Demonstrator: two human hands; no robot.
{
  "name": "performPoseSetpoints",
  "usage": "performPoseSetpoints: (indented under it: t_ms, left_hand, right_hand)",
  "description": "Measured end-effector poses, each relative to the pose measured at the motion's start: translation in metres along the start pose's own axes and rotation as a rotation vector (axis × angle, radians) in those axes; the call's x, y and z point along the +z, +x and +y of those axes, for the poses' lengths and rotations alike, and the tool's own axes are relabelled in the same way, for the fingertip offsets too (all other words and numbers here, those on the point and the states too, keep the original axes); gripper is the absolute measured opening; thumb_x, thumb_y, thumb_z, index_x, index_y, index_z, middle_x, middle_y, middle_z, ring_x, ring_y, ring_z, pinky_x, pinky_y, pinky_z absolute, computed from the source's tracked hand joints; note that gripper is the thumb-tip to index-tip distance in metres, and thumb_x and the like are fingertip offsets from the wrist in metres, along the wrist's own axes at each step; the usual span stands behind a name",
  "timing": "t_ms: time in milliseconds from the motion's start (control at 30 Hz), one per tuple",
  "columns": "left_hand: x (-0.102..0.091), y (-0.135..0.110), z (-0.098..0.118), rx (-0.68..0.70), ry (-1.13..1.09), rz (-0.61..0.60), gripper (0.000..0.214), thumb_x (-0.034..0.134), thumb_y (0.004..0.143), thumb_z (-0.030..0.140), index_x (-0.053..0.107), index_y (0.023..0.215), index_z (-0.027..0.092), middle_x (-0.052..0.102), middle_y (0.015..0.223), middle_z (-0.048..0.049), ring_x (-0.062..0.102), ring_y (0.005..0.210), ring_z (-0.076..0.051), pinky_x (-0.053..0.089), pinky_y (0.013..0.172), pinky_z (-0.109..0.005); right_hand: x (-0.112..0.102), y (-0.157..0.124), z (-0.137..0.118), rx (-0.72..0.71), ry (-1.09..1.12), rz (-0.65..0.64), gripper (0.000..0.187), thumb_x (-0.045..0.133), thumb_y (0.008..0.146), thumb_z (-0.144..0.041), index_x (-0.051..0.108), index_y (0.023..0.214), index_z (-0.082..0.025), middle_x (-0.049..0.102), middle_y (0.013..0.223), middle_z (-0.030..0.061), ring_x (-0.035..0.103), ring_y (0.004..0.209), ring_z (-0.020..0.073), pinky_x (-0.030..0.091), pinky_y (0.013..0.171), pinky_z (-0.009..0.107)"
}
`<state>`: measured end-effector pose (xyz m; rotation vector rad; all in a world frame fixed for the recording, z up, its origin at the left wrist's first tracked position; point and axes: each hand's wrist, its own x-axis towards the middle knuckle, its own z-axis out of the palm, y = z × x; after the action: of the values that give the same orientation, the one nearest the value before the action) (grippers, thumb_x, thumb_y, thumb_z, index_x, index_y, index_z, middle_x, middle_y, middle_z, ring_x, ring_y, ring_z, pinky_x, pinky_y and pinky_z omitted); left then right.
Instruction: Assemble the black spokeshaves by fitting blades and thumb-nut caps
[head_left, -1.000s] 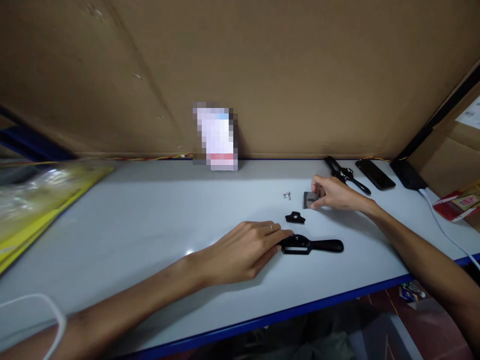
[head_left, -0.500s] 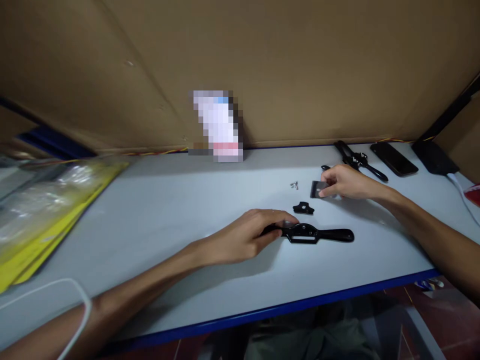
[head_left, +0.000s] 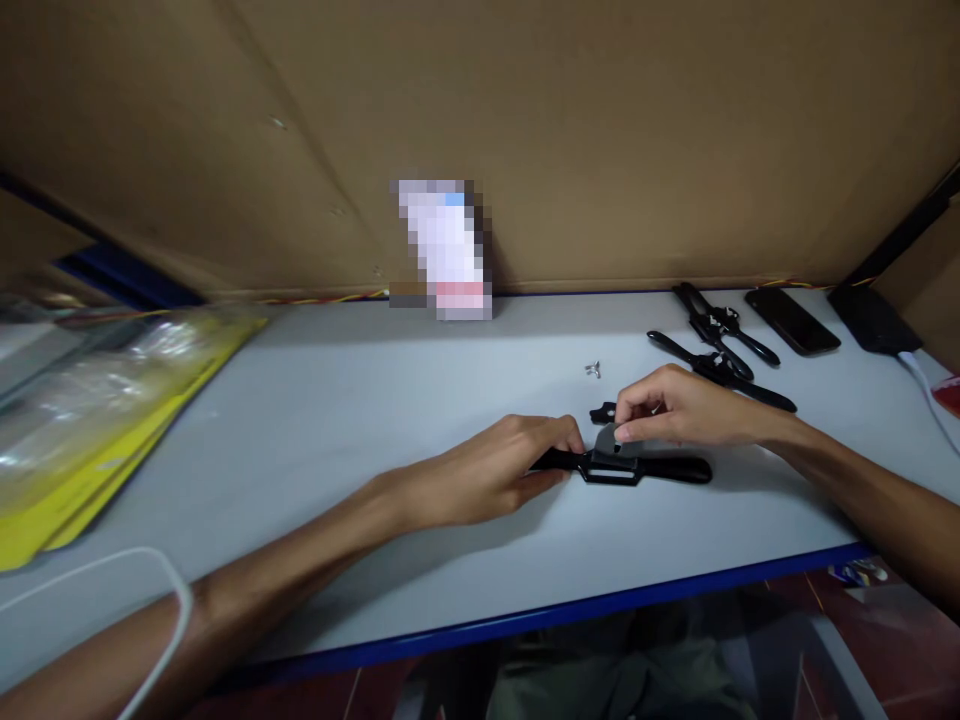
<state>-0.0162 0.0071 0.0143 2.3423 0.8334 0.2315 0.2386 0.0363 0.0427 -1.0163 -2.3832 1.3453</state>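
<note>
A black spokeshave body [head_left: 679, 470] lies on the pale tabletop. My left hand [head_left: 525, 460] is closed around its left handle, with thumb and fingers on either side. Pinched in my right hand [head_left: 664, 408] is a flat grey blade [head_left: 606, 441], held against the middle of the spokeshave body, over its slot. Just behind sits a small black cap piece [head_left: 600, 412], partly covered by my right fingers. Small silver screws [head_left: 594, 369] lie together farther back.
Assembled black spokeshaves [head_left: 724, 370] lie at the back right, beside a dark phone [head_left: 793, 320] and a black box with a white cable [head_left: 874, 318]. Yellow sheets and clear plastic bags [head_left: 97, 400] cover the left side. A blurred-out upright panel [head_left: 450, 250] leans at the back wall.
My right hand has brought the blade from the back right, toward me and left, onto the spokeshave body. My left hand keeps hold of the handle.
</note>
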Motion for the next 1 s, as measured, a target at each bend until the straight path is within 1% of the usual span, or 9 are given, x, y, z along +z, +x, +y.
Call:
performPoseSetpoints:
  t_ms: [100,200,267,433,500,567,667,800,1000]
  left_hand:
    - [0.002,-0.003,0.002,0.013,0.115,-0.021,0.019,0.042,0.099,0.021,0.056,0.112,0.019,0.066,0.094,-0.0038,0.061,0.076,-0.014,0.045,0.067,-0.028]
    - [0.006,-0.004,0.002,0.025,0.228,-0.032,0.022,0.039,0.101,0.021,0.055,0.115,0.017,0.064,0.094,-0.0053,0.060,0.075,-0.016,0.046,0.066,-0.029]
    - [0.008,-0.005,0.002,0.034,0.279,-0.031,0.021,0.037,0.102,0.021,0.055,0.112,0.016,0.064,0.093,-0.0055,0.060,0.073,-0.016,0.046,0.065,-0.030]
    - [0.012,-0.003,0.004,0.076,0.395,0.001,0.021,0.035,0.105,0.022,0.055,0.107,0.014,0.062,0.087,-0.0047,0.058,0.068,-0.014,0.045,0.062,-0.029]
    - [0.014,-0.003,0.005,0.126,0.500,0.021,0.022,0.034,0.105,0.021,0.055,0.100,0.015,0.061,0.083,-0.0037,0.055,0.063,-0.014,0.043,0.058,-0.028]
    - [0.016,-0.003,0.005,0.217,0.629,0.055,0.025,0.033,0.105,0.018,0.054,0.091,0.015,0.059,0.078,-0.0032,0.052,0.061,-0.014,0.039,0.055,-0.029]
    - [0.018,-0.002,0.005,0.333,0.771,0.112,0.025,0.035,0.103,0.015,0.054,0.086,0.016,0.059,0.077,-0.0035,0.053,0.068,-0.017,0.039,0.056,-0.031]
    - [0.016,0.000,0.003,0.356,0.769,0.153,0.024,0.039,0.104,0.024,0.056,0.088,0.016,0.060,0.083,-0.0046,0.054,0.073,-0.018,0.043,0.060,-0.032]
    - [0.013,0.000,0.003,0.306,0.660,0.078,0.031,0.038,0.106,0.034,0.056,0.087,0.018,0.059,0.079,-0.0027,0.054,0.067,-0.017,0.041,0.058,-0.032]
  right_hand:
    - [0.005,0.004,0.007,-0.023,-0.084,0.018,0.021,0.060,0.089,-0.028,0.064,0.072,-0.017,0.053,0.064,-0.0038,0.041,0.059,0.0097,0.030,0.058,0.025]
    - [0.007,0.005,0.013,-0.071,-0.196,0.042,0.026,0.061,0.091,-0.030,0.060,0.068,-0.017,0.047,0.060,-0.0053,0.038,0.057,0.0095,0.028,0.058,0.026]
    - [0.008,0.005,0.015,-0.101,-0.236,0.025,0.029,0.061,0.092,-0.030,0.057,0.066,-0.017,0.044,0.059,-0.0060,0.036,0.056,0.0092,0.028,0.058,0.026]
    - [0.008,0.004,0.015,-0.105,-0.252,-0.029,0.026,0.058,0.095,-0.026,0.060,0.071,-0.017,0.048,0.060,-0.0058,0.040,0.056,0.0090,0.030,0.060,0.025]
    - [0.008,0.003,0.014,-0.106,-0.253,-0.033,0.027,0.058,0.095,-0.025,0.060,0.070,-0.017,0.047,0.059,-0.0063,0.039,0.055,0.0088,0.030,0.060,0.025]
    - [0.010,0.003,0.011,-0.118,-0.262,-0.027,0.028,0.059,0.095,-0.025,0.059,0.068,-0.017,0.047,0.058,-0.0064,0.039,0.055,0.0088,0.030,0.061,0.025]
    - [0.014,0.003,0.008,-0.142,-0.292,-0.009,0.029,0.059,0.095,-0.021,0.058,0.066,-0.017,0.049,0.060,-0.0056,0.040,0.057,0.0091,0.031,0.062,0.025]
    - [0.018,0.003,0.006,-0.138,-0.328,-0.014,0.027,0.060,0.094,-0.016,0.058,0.067,-0.016,0.051,0.061,-0.0050,0.042,0.058,0.0094,0.031,0.063,0.025]
    - [0.019,0.001,0.004,-0.082,-0.283,-0.029,0.014,0.061,0.092,-0.015,0.066,0.080,-0.016,0.063,0.069,-0.0026,0.051,0.062,0.0101,0.035,0.065,0.024]
